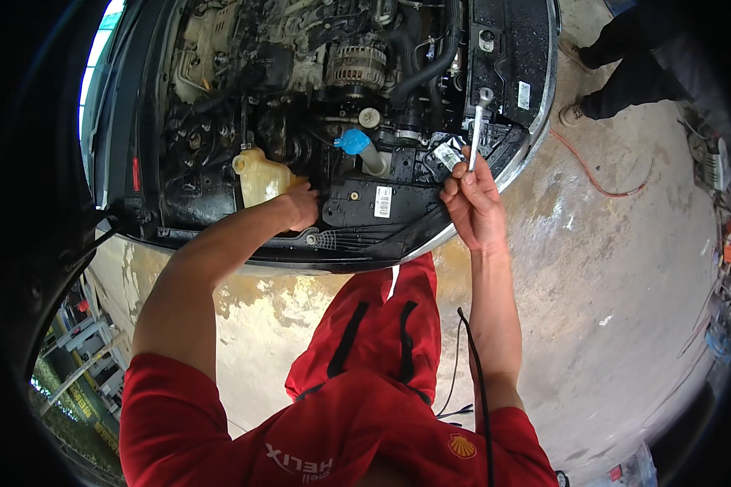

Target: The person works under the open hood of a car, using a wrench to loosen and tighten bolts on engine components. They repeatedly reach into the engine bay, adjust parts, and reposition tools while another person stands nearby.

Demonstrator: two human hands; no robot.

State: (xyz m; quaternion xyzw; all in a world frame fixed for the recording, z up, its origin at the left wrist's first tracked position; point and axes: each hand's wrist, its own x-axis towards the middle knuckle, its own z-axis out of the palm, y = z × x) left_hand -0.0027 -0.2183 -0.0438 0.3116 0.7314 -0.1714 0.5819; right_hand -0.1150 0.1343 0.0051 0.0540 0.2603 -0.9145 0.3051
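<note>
My left hand (300,204) reaches into the engine bay at the right side of a yellowish translucent plastic reservoir (260,183); its fingers are curled, and what they grip is hidden. My right hand (471,195) holds a metal wrench (478,122) upright by its lower end, over the bay's right front corner. Between my hands lie a black plastic panel (353,213) with a white label (383,202) and a blue filler cap (352,141) on a pale neck. A small silver label (448,154) sits beside my right fingers.
An alternator (356,66) and hoses (440,61) fill the upper bay. At the right, another person's dark-trousered legs (625,93) stand on the concrete floor (601,276) near a red hose (593,183). A thin black cable (479,373) hangs by my right arm. Assorted items (77,357) lie at lower left.
</note>
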